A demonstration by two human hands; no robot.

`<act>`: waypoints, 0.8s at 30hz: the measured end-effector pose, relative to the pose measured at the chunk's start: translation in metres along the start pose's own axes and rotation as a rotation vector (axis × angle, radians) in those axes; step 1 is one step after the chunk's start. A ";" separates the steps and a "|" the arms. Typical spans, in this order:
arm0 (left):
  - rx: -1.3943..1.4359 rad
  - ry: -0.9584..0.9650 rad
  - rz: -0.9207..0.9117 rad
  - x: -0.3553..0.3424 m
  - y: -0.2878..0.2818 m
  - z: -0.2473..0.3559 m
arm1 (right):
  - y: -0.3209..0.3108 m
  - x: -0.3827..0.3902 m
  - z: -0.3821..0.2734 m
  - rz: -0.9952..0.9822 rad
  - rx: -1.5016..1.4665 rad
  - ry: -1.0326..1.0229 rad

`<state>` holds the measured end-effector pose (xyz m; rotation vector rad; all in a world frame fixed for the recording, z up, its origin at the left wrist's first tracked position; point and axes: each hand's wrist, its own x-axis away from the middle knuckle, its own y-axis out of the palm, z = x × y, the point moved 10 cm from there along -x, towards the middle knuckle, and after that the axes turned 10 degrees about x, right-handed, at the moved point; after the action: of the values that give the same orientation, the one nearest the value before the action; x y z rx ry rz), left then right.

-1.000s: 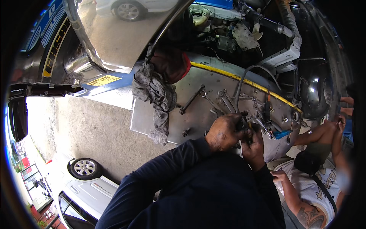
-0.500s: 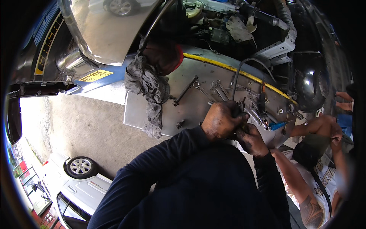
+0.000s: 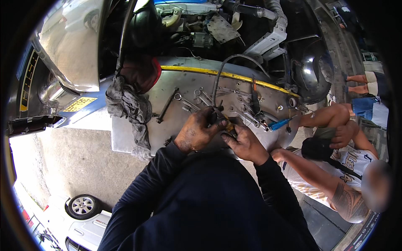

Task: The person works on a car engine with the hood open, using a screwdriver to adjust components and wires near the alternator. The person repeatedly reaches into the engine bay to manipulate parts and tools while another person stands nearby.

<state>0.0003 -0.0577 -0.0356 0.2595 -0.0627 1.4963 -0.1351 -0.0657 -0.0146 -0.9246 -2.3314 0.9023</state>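
Observation:
Both hands meet over the near edge of a grey metal panel (image 3: 167, 83). My left hand (image 3: 194, 130), dark with grime, is closed around the end of a black hose (image 3: 215, 85) that loops over the panel. Between the hands shows a small yellow-and-black piece (image 3: 229, 126), mostly covered by fingers; its kind is not clear. My right hand (image 3: 248, 144) grips it with thumb and fingers. Just beyond lie several wrenches (image 3: 188, 103), a blue-handled screwdriver (image 3: 279, 124) and a black bar (image 3: 168, 104).
A grey rag (image 3: 130, 108) hangs over the panel's left part. Ahead is an open engine bay (image 3: 201, 37) behind a yellow strip (image 3: 226, 74). A person (image 3: 331, 167) sits close on my right, arm near the panel. A white car (image 3: 83, 221) stands at lower left.
The view has swung right, so the scene sits further left. My hands have separated slightly, and the yellow-and-black piece now shows between them.

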 end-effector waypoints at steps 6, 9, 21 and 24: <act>-0.299 0.129 0.026 0.001 -0.005 0.011 | -0.010 0.000 0.002 0.099 0.061 0.071; -0.406 0.241 0.084 0.000 -0.007 0.021 | -0.010 0.007 0.005 0.122 0.074 0.190; -0.421 0.099 0.099 0.003 -0.011 0.008 | 0.018 0.026 0.020 0.019 -0.176 0.454; -0.455 0.036 0.091 0.004 -0.014 0.000 | 0.031 0.030 0.027 -0.016 -0.228 0.474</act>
<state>0.0147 -0.0550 -0.0368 -0.1387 -0.3845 1.5327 -0.1585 -0.0374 -0.0495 -1.0730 -2.0451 0.3581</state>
